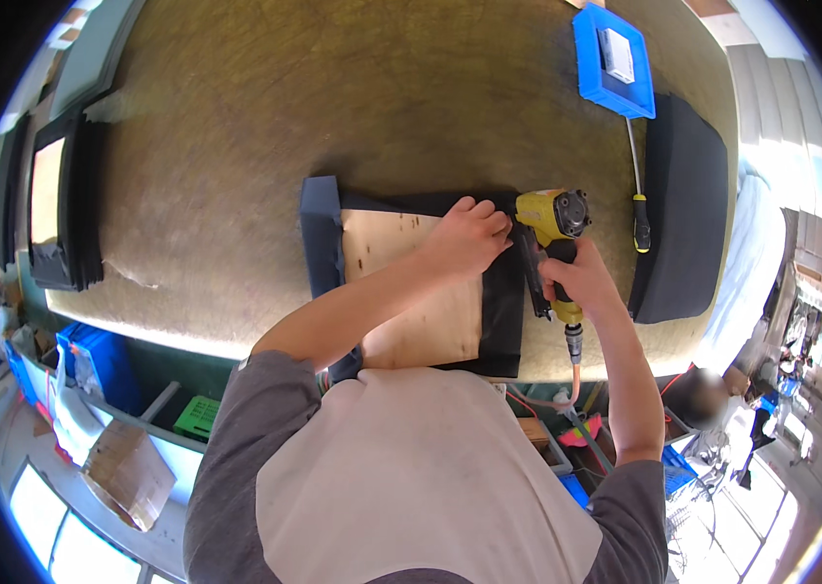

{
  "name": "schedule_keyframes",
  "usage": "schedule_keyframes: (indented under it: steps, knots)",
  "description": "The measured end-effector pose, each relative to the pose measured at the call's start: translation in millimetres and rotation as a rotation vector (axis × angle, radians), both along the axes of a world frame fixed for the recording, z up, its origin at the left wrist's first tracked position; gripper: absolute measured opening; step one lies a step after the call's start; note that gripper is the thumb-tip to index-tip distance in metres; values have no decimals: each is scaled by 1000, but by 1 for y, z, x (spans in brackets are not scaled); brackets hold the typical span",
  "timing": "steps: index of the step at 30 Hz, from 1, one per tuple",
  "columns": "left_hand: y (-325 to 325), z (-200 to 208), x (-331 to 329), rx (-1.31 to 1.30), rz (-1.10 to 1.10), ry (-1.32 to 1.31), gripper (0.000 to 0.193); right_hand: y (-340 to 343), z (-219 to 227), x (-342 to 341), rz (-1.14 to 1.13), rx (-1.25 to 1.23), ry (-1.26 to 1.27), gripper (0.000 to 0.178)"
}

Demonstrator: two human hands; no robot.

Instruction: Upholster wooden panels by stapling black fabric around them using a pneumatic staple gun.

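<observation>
The left forearm crosses the wood board [421, 282] and hides a slice of it, while the person's shirt [411, 457] lies over its near edge. The board lies on the table [236, 127] at the near side, with black cloth [500, 331] along its right and far edges and a blue-gray padded strip [321, 229] down its left.

The left hand [474, 237] rests at the board's far right corner, fingers bent down on the black cloth; its grip is partly hidden, so I cannot tell whether it pinches the cloth or only presses it. The right hand [583, 277] has its grip wrapped around the handle of a yellow staple gun [539, 207]. The gun's dark nose blends into the cloth, and whether they touch is hard to make out. Its hose [574, 380] runs down and is partly lost behind the right forearm.

Any print on the white box [615, 55] in the blue tray [586, 58] is too small to read.

Counted on the table: 1 staple gun, 1 tray, 1 screwdriver [641, 224] and 1 dark pad [688, 214] at the right. At the left, dark panels [85, 204] overlap too closely to count.
</observation>
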State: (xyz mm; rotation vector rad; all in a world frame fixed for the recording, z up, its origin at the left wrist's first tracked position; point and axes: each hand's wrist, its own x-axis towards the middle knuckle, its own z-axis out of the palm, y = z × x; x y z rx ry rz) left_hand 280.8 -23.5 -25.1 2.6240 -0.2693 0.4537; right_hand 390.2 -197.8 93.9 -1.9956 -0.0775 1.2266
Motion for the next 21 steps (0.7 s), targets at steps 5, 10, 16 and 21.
schedule_keyframes:
  steps: [5, 10, 16, 21]
  knots:
    - [6, 1, -7, -16, -31, 87, 25, 3, 6, -10, 55, -28, 2, 22]
    - [24, 17, -44, -109, 110, -189, 20, 0, 7, 3, 157, -97, -133, 23]
    - [119, 24, -131, -60, 992, -41, 72, 49, 13, 16, 650, -312, -1485, 53]
    - [139, 25, -125, -375, 917, 147, 12, 139, -38, -36, 880, 221, -1003, 53]
